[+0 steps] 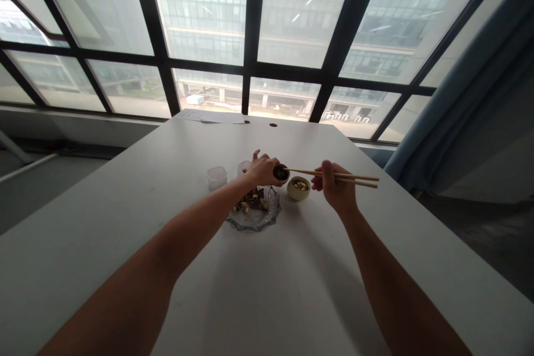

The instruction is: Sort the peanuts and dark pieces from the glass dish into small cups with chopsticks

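My left hand (264, 171) is closed on a small bowl (282, 173) with a dark inside, tilted toward me. Between the fingers of my right hand (335, 184) is a pair of chopsticks (354, 178), their tips reaching left to that bowl's mouth. Just below it on the table stands a pale round bowl (298, 191) holding light-coloured nuts. Under my left wrist lies a scalloped clear glass dish (255, 225), with a mix of dark pieces and pale nuts (252, 200) in it. My left forearm hides part of the dish.
Two clear plastic containers stand behind the dish; one (217, 178) is at the left, the other (243, 167) is partly behind my left hand. Papers (211, 116) lie on the white table's (104, 233) far edge, near the windows. A blue curtain (459, 78) hangs at the right.
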`<state>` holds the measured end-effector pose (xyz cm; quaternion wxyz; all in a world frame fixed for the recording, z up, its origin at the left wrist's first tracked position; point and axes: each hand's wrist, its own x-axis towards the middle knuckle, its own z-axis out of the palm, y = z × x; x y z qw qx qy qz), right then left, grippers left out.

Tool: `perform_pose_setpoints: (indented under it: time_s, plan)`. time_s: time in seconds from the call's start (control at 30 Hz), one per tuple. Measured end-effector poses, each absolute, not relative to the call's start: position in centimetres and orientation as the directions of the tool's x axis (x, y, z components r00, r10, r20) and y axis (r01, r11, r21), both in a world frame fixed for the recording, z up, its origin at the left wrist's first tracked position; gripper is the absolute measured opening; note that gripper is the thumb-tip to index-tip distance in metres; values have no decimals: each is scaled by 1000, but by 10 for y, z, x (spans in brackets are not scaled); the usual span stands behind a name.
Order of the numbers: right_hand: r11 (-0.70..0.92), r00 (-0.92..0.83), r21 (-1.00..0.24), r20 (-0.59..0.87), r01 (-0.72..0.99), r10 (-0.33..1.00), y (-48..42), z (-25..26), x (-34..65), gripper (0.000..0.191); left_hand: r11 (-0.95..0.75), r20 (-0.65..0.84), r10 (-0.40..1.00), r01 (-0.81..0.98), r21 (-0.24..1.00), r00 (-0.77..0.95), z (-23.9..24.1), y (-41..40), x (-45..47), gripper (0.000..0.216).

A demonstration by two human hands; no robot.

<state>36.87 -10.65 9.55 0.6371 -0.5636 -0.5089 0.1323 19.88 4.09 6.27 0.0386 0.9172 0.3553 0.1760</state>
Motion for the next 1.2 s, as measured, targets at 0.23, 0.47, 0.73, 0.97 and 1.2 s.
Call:
perform_pose_setpoints:
  time_s: [0.23, 0.47, 0.73, 0.97, 1.2]
  plan:
    - [349, 510, -861, 503, 371, 698, -111, 107, 365, 60, -702, 163, 712, 689, 180, 683, 60, 50, 201, 80]
    - [273, 190, -900, 350, 339, 917, -125, 115, 346, 65, -666, 50, 740, 721, 190, 671, 64, 51, 201, 80]
    - [217, -28, -913, 221, 345, 975, -113, 78, 324, 57, -703, 444, 703, 636, 317, 555, 69, 27, 115, 47]
    - [342, 218, -891, 413, 300, 885, -108, 61, 324, 56, -559, 607, 760, 709, 430, 230, 35, 12, 38, 37]
    - [385, 97, -811, 469, 441, 878, -121, 60, 322, 52, -524, 570, 805, 648, 553, 164, -3, 18, 26, 60]
